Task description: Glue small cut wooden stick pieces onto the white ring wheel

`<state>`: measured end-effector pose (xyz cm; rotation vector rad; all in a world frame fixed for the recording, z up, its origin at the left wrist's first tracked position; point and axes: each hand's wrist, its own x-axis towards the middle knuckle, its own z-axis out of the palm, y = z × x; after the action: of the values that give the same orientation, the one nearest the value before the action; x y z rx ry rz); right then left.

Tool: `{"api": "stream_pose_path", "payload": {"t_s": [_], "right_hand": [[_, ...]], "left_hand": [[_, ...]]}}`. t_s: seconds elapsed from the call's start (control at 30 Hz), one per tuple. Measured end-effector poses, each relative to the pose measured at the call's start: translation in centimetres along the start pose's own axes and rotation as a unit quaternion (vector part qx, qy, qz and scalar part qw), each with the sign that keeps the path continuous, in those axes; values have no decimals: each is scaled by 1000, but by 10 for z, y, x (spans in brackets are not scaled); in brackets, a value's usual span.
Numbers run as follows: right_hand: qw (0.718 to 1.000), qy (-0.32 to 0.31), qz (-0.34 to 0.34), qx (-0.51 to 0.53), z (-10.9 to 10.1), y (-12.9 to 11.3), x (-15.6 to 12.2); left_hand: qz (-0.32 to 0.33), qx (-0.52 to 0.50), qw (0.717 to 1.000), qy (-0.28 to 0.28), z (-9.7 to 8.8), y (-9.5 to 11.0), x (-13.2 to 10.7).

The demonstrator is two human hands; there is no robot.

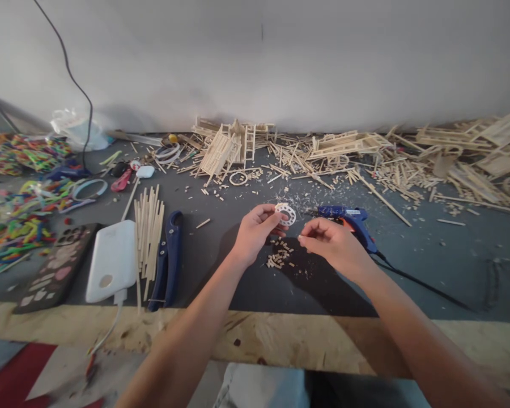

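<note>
Between the thumb and fingers of my left hand (257, 229) is a small white ring with holes around its band (289, 213). To its right, my right hand (325, 241) is closed in a pinch, and whatever sits at its fingertips is too small to make out. Below and between both hands lies a little heap of short cut stick pieces (278, 258). A blue hot glue gun (344, 214) rests on the dark table just beyond my right hand, its nozzle pointing left and its cord running to the right.
Blue-handled cutters (170, 255), long wooden sticks (148, 232), a white power bank (111, 260) and a phone (59, 266) lie at the left. Colourful pipe cleaners (21, 221) pile up farther left. Wooden stick structures (227, 147) and loose sticks line the wall.
</note>
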<state>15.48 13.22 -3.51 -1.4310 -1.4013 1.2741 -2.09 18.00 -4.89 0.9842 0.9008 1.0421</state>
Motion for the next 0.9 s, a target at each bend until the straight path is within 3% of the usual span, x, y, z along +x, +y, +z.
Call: {"api": "stream_pose_path", "payload": {"t_s": [0.13,0.3,0.9], "right_hand": [[992,50,5,111,-5,5,4],[984,50,13,172,-10,11,4],[986,70,0,149,-11,14,1]], "left_hand": [[-16,-1,999,-36,1,1,-2],[-32,3,997,-65,2,1,-3],[-56,15,994,-96,6,0,-6]]}}
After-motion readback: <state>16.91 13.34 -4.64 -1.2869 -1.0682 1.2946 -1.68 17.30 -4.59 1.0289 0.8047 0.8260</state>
